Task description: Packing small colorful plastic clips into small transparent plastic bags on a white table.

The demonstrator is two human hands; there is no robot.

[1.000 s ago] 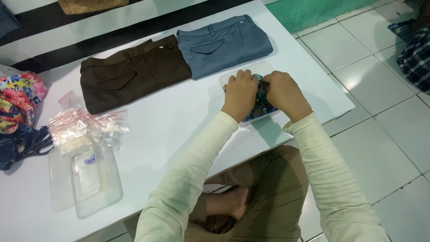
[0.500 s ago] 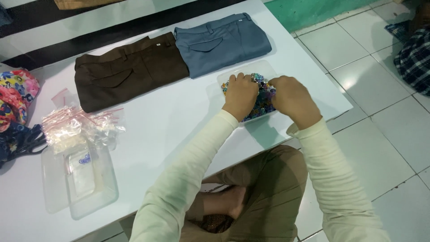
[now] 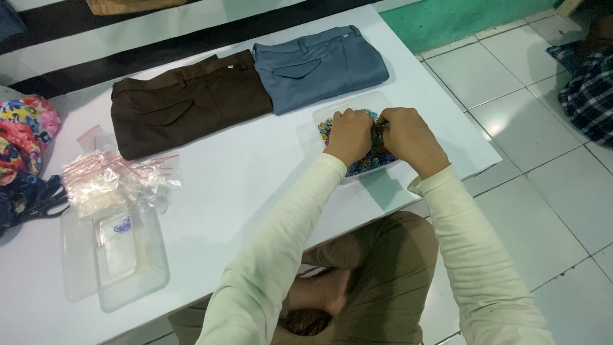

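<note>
Far left at about 9 o'clock sat a heap of floral fabric (image 3: pixel 24 137), then a pile of small clear zip bags (image 3: pixel 115 179), partly spilling onto a clear plastic box (image 3: pixel 112 262) at 7 o'clock on the white table (image 3: pixel 242 172). That box had a couple of little bags inside, one with something blue in it.

Up at 11 o'clock lay folded brown trousers (image 3: pixel 188 102), touching folded blue-grey trousers (image 3: pixel 319 64) at 12.

The clear tray (image 3: pixel 332 115), just past center toward 2 o'clock, was full of small multicolored beads (image 3: pixel 370 160). Its long axis ran roughly 10 to 4, near the table's front edge.

Left hand (image 3: pixel 348 134) and right hand (image 3: pixel 408 137) were both curled tight over the tray, fingers pinched together on something small. Couldn't tell what.

Plaid cloth (image 3: pixel 590 96) lay on the tiled floor at 3 o'clock.
</note>
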